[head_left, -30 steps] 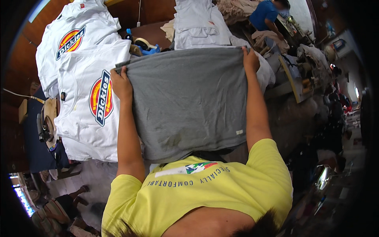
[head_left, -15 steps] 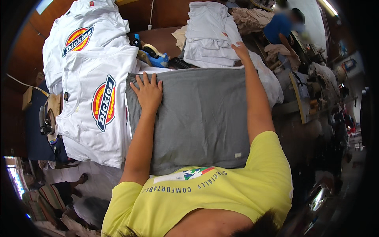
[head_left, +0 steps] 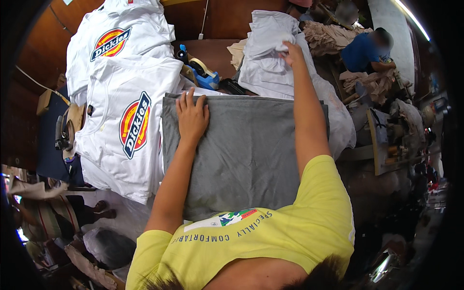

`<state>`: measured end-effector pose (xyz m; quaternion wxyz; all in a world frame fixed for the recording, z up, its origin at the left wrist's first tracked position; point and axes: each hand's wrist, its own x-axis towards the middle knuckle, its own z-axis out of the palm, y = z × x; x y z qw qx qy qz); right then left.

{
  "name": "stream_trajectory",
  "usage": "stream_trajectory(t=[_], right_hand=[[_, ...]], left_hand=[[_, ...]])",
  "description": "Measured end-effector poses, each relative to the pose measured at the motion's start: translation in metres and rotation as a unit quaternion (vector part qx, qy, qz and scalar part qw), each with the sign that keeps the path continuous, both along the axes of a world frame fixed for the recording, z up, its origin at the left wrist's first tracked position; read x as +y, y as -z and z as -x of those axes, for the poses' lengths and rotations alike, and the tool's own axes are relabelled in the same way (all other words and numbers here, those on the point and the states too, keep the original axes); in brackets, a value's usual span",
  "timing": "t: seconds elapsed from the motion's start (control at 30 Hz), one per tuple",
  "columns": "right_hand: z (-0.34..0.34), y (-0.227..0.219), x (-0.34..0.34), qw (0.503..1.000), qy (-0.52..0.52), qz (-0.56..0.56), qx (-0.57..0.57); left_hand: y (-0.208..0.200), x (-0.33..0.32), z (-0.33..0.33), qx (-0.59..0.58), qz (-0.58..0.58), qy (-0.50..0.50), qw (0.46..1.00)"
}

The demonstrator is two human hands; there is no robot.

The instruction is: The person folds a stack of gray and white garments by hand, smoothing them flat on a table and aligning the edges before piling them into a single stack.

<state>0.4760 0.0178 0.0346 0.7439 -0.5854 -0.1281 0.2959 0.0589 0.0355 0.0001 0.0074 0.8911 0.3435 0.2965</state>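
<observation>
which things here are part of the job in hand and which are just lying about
Apparently in use:
grey cloth, under the left hand
white folded stack, right hand at it

Seemingly just lying about:
blue tape dispenser
printed white shirts, though possibly related

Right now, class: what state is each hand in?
Left hand: open, on the grey cloth.
Right hand: at the white stack; grip cannot be told.
</observation>
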Motion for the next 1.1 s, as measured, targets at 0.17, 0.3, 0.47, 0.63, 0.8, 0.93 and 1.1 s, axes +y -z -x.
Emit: stream_trajectory(t=[0.17, 0.3, 0.47, 0.63, 0.8, 0.93, 1.1], right_hand=[[0.07, -0.115, -0.057, 0.945, -0.176, -0.269, -0.068], [0.147, -0.175, -0.147, 0.884, -0.277, -0.37, -0.071], [0.18, -0.174, -0.25, 0.884, -0.299, -0.36, -0.007], [0.218, -0.151, -0.312, 0.92, -0.125, -0.371, 0.019], [0.259, -0.095, -0.387, 0.938, 0.051, -0.342, 0.041], [0.299, -0.021, -0.42, 0.954, 0.108, -0.225, 0.165], [0.331, 0.028, -0.417, 0.972, 0.129, -0.139, 0.14]], left_hand=[[-0.005, -0.008, -0.012, -0.183, 0.2, 0.202, 0.941], [-0.011, -0.048, -0.046, -0.25, 0.22, 0.278, 0.901], [-0.035, -0.15, -0.079, -0.289, 0.25, 0.305, 0.872], [-0.008, -0.134, -0.084, -0.322, 0.283, 0.351, 0.833], [-0.086, -0.068, -0.025, -0.209, 0.363, 0.466, 0.779], [-0.102, -0.046, 0.026, 0.157, 0.425, 0.409, 0.792], [-0.031, -0.042, 0.044, 0.172, 0.478, 0.38, 0.773]])
